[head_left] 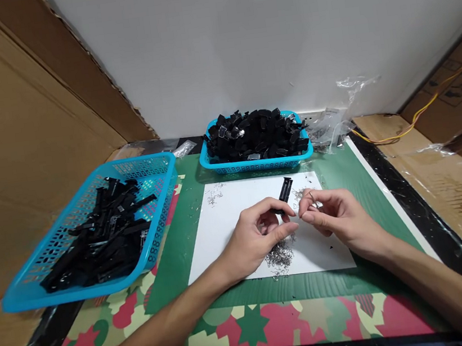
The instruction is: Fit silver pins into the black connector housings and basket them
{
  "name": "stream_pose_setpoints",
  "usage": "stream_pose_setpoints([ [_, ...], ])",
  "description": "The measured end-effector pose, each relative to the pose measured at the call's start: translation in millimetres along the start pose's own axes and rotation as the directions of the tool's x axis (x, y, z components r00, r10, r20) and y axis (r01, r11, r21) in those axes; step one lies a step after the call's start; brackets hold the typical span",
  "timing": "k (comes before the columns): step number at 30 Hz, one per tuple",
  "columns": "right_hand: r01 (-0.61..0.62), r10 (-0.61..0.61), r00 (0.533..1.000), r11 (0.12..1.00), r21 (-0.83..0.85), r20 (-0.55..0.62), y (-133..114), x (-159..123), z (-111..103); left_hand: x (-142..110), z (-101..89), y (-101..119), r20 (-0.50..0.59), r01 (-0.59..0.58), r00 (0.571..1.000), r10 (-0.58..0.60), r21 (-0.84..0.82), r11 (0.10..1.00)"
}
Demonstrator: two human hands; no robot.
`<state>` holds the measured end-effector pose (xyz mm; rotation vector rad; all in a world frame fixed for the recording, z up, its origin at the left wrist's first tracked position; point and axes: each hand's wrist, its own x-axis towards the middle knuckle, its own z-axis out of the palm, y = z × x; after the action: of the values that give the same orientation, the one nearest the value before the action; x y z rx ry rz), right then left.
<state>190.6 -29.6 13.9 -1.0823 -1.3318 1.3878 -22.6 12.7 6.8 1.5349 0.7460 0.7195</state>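
Observation:
My left hand (260, 231) hovers over the white sheet (223, 242), its thumb and index finger curved and a little apart. Just beyond that index finger is a slim black plastic part (286, 189), its near end partly covered by the finger; whether the finger touches it I cannot tell. Facing it, my right hand (334, 213) has its thumb and index finger pinched together, and what they hold is too small to make out. Below the left hand lies a pile of small bent metal wire pieces (279, 257). More wire pieces (299, 193) lie behind the right fingertips.
A blue basket (167, 204) of long black parts stands at the left. Another blue basket (255, 165), heaped with black pieces, sits at the back. Clear plastic bags (329, 129) lie beside it. Cardboard walls (14, 111) flank the green mat (174, 260); a yellow cable (419, 111) runs at right.

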Motion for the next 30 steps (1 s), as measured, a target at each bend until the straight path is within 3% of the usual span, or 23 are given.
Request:
stream_pose_setpoints([
  [6, 0.016, -0.014, 1.000, 0.995, 0.096, -0.026, 7, 1, 13, -1, 4.1, 1, -0.007, -0.003, 1.000, 0.003, -0.072, 0.997],
  [14, 0.131, -0.146, 0.986, 0.978, -0.164, -0.080, -3, -4, 5, -3, 2.0, 4, -0.031, -0.027, 0.999, 0.029, 0.054, 0.998],
  [16, 0.196, -0.230, 0.971, 0.929, -0.314, -0.073, -4, -7, 3, -3, 1.0, 4, -0.019, -0.058, 0.998, 0.061, 0.146, 0.988],
  [19, 0.305, -0.335, 0.941, 0.802, -0.513, 0.035, -4, -9, 1, -4, -0.4, 2, 0.013, -0.099, 0.995, 0.100, 0.266, 0.959],
  [23, 0.386, -0.387, 0.912, 0.703, -0.597, 0.133, -5, -8, -2, -4, -1.4, 1, 0.035, -0.116, 0.993, 0.111, 0.318, 0.941],
  [27, 0.401, -0.461, 0.885, 0.685, -0.608, 0.064, -8, -10, -4, -3, -1.6, 3, 0.044, -0.150, 0.989, 0.143, 0.278, 0.949],
  [30, 0.404, -0.526, 0.850, 0.667, -0.627, -0.012, -9, -14, -3, -4, 0.7, 3, 0.010, -0.137, 0.990, 0.137, 0.146, 0.980],
])
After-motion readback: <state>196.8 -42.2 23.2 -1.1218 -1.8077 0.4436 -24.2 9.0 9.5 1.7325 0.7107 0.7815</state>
